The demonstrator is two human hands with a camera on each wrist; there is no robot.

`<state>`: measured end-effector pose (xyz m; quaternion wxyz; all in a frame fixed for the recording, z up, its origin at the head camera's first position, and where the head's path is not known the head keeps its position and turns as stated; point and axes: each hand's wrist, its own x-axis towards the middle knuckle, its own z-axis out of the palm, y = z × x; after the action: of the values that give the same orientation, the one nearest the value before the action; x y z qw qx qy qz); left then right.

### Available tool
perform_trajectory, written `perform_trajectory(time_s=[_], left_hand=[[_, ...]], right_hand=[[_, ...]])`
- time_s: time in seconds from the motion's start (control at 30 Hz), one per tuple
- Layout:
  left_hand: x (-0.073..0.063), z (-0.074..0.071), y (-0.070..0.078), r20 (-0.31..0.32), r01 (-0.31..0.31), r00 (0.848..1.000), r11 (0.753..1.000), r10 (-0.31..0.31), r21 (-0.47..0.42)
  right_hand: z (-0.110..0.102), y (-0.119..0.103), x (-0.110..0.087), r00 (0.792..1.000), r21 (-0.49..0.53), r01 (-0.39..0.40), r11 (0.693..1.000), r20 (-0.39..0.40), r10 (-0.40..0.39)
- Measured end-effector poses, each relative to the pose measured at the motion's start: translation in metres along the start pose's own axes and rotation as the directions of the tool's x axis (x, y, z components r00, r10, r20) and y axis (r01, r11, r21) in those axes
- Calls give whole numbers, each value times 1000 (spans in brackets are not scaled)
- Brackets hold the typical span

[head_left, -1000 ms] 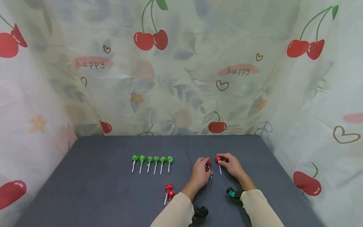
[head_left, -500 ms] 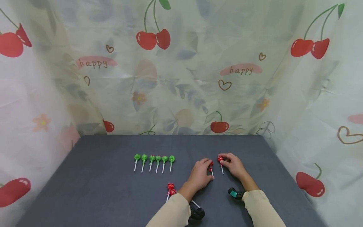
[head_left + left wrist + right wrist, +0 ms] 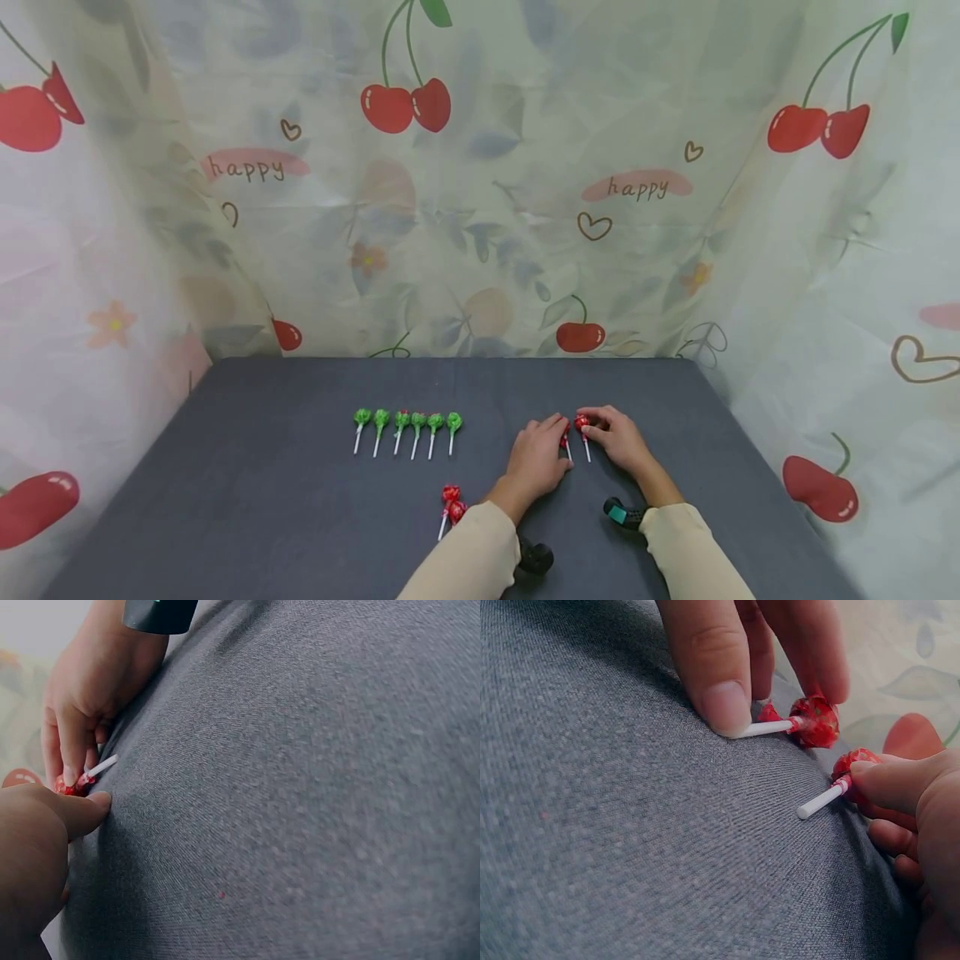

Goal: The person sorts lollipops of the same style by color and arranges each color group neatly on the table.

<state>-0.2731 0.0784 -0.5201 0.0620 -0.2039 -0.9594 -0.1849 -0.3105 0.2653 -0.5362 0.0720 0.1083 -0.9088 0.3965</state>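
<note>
On the table (image 3: 262,500), head view: I see the left hand (image 3: 537,458) stretched forward, thumb and fingers spanning and holding a red lollipop (image 3: 566,434); just beside it, the right hand (image 3: 617,436) bends inward, pinching a second lollipop (image 3: 581,422).
Left wrist view: left thumb straight, its tip near the second lollipop.
Right wrist view: left thumb on its stick's end, right thumb on the candy.
</note>
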Motion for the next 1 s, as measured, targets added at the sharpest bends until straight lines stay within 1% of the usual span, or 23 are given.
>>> perform_trajectory(time_s=[0.1, 0.33, 0.43, 0.53, 0.63, 0.73, 0.93, 1.0], left_hand=[[1, 0, 1, 9, 9, 1000, 1000, -9, 5], [-1, 1, 2, 7, 21, 1000, 1000, -21, 0], [-2, 0, 1, 14, 21, 1000, 999, -20, -28], [-3, -2, -1, 16, 20, 1000, 997, -19, -79], [-5, -7, -2, 4, 14, 1000, 992, -14, -126], [-10, -15, -3, -10, 3, 1000, 987, -4, -162], [-21, -31, -6, -36, -70, 997, 971, 64, -227], [-26, -36, -7, -33, -91, 996, 965, 85, -246]], right_hand=[[1, -2, -1, 1000, 22, -4, 1000, 4, 4], [2, -2, -2, 1000, 17, -13, 1000, 13, 13], [1, -2, -1, 1000, 15, -18, 1000, 12, 18], [1, -2, -1, 1000, 10, -14, 1000, 5, 14], [1, -1, -1, 1000, 1, -10, 1000, -3, 10], [1, -1, 0, 1000, -2, -6, 1000, -1, 6], [0, 1, 0, 1000, -2, -7, 1000, 6, 7], [0, 1, 0, 1000, 2, -15, 1000, 8, 15]])
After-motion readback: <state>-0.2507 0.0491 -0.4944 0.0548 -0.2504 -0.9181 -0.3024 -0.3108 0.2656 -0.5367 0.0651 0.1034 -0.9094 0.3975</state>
